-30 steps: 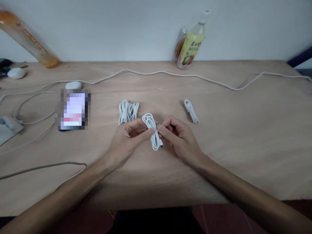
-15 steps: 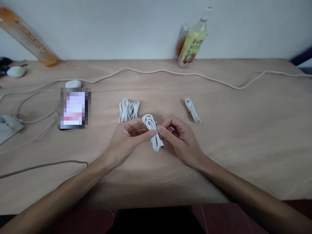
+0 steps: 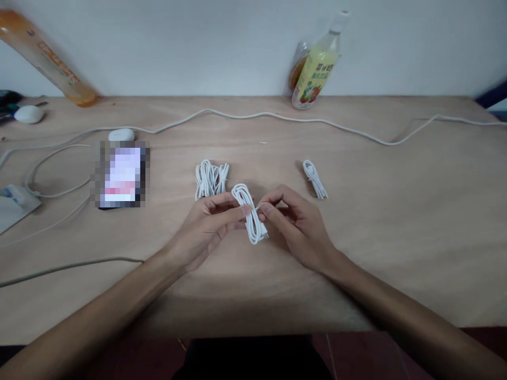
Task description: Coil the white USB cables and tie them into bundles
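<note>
A coiled white charging cable point(image 3: 253, 228) is held tilted above the table, its plug end pointing to the lower right. My left hand point(image 3: 208, 221) grips its middle between thumb and fingers. From the other side, the thumb and index finger of my right hand point(image 3: 297, 224) pinch a thin twist tie point(image 3: 257, 208) at the cable's waist. Beyond my left hand lie bundled white cables point(image 3: 212, 177) side by side, partly hidden by its fingers. One more coiled cable point(image 3: 315, 179) rests alone on the table, past my right hand.
A phone point(image 3: 122, 177) and a small white case point(image 3: 121, 135) lie at the left among loose wires. One long white cord point(image 3: 237, 115) crosses the back of the wooden table point(image 3: 396, 221). A yellow-labelled bottle point(image 3: 317, 68) and an orange bottle point(image 3: 51, 60) stand by the wall.
My right fingertips have drawn slightly to the right, away from the coil, and the twist tie now shows between the hands. The cable has turned a little, so its plug looks brighter.
</note>
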Motion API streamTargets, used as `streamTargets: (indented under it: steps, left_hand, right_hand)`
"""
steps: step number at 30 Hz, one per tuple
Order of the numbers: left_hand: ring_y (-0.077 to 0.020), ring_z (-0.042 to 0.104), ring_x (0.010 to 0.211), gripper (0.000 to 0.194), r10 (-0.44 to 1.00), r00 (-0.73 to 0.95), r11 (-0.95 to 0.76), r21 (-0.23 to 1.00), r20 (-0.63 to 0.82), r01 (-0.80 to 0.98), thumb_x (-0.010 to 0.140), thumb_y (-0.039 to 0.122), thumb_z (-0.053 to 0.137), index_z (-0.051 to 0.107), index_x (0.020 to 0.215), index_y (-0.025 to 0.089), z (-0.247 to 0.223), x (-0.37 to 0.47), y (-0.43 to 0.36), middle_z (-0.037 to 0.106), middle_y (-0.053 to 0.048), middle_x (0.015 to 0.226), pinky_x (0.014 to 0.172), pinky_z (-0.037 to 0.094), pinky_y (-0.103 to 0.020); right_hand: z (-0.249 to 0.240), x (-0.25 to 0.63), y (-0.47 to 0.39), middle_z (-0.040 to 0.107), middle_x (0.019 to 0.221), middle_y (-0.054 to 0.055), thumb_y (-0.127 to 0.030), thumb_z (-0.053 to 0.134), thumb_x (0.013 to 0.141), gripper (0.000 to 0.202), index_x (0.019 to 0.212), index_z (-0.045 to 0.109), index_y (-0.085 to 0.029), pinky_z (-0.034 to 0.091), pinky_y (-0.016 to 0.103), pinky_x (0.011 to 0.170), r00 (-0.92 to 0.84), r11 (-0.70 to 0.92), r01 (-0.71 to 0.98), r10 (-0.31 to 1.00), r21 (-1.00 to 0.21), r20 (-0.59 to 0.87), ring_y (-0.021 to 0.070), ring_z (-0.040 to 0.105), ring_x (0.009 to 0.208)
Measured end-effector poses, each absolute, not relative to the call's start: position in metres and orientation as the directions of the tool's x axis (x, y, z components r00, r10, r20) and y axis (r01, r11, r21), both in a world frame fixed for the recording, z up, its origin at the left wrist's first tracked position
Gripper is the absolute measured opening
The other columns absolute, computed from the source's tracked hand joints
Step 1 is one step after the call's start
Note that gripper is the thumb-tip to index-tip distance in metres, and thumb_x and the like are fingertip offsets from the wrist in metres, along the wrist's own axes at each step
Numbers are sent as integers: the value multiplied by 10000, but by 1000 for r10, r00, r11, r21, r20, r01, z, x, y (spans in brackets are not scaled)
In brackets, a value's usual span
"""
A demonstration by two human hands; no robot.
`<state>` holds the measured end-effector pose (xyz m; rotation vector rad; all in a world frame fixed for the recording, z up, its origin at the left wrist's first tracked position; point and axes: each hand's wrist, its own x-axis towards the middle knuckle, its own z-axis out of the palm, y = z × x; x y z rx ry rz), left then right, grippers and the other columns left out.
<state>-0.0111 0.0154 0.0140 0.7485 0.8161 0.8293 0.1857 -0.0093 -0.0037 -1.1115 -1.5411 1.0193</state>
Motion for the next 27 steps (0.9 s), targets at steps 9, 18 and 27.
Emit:
streamTargets:
  steps: [9,18,27]
  left_hand:
    - [-159,763,872,123,849,468,414,860,-246,-299,858,206,926,879,966,169,12,-11,15,817,-38,919,844,645,-253]
    - [-203,813,998,206,871,463,312,913,-164,-264,893,194,898,875,1097,209,8,-13,15,870,-50,1079,902,658,-294]
    - [-242,850,1046,330,899,431,178,962,-73,-207,803,170,969,823,1097,204,13,-14,12,884,-42,1098,983,685,-364]
  right_hand:
    - [-2,192,-6,644,787,-32,-282,630,1066,168,908,653,-232,439,294,639,-243,257,207,948,-944,205,139,560,688]
    - [-3,189,-5,589,764,-50,-310,626,1072,195,894,611,-233,398,283,620,-229,178,73,961,-981,157,126,505,668]
    - [-3,190,-6,596,779,-36,-352,637,1072,214,890,619,-240,433,287,635,-198,173,55,967,-983,160,139,525,694]
